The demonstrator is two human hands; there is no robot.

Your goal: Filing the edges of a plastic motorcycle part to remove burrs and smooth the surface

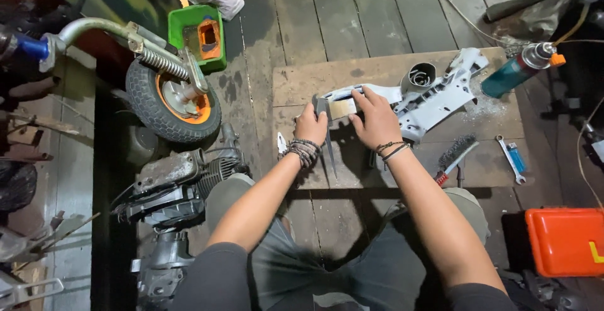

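Note:
My left hand [310, 124] and my right hand [375, 118] both grip a small flat metal piece [340, 108] at the near end of a white machine casing [423, 100] lying on a wooden board [296, 84]. The left hand pinches the piece's left edge; the right hand's fingers press its right side. A thin pointed metal tool [330, 153] hangs down below the piece between my wrists. Both wrists wear dark bead bracelets.
On the board lie a wire brush [456, 153], a wrench [508, 157] and a teal spray can [516, 70]. An orange box [565, 240] sits at right. At left stand a small wheel with spring [173, 97], a green container [198, 34] and an engine block [173, 182].

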